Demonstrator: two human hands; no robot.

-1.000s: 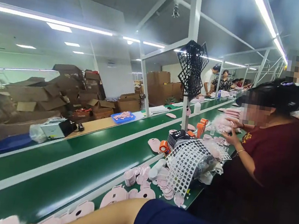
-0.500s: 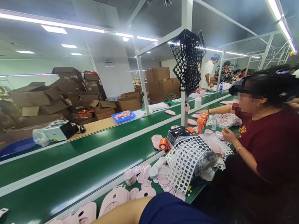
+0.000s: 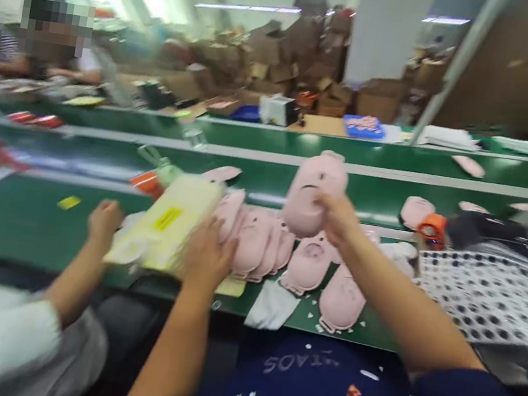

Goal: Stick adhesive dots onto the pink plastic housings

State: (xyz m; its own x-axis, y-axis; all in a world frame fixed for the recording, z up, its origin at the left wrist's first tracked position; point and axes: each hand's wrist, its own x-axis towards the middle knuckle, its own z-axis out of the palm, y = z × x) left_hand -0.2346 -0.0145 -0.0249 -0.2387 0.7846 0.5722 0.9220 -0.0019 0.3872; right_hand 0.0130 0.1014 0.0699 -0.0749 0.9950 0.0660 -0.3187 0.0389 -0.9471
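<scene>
A pink oval plastic shell (image 3: 309,208) with a small slot and a curved dark line is raised above the bench, and my right hand (image 3: 335,218) grips its lower right side. My left hand (image 3: 209,249) is lower and to the left, slightly blurred, its fingers apart. It lies at the left end of a row of similar pink shells (image 3: 253,243), next to a yellowish stack (image 3: 169,217) with a bright yellow label; whether it presses on either is unclear. More pink shells (image 3: 342,299) lie flat on the bench in front of me.
A co-worker's hand (image 3: 104,220) is close by on the left. A white cloth-like piece (image 3: 272,305) lies at the bench's front edge. To the right are a white sheet with dark holes (image 3: 488,291) and an orange tape dispenser-like object (image 3: 432,230). Beyond runs a green conveyor (image 3: 373,194).
The view has swung left from the co-worker on the right to the bench before me. Both my hands now show, the right one holding a pink shell; earlier only one arm was visible.
</scene>
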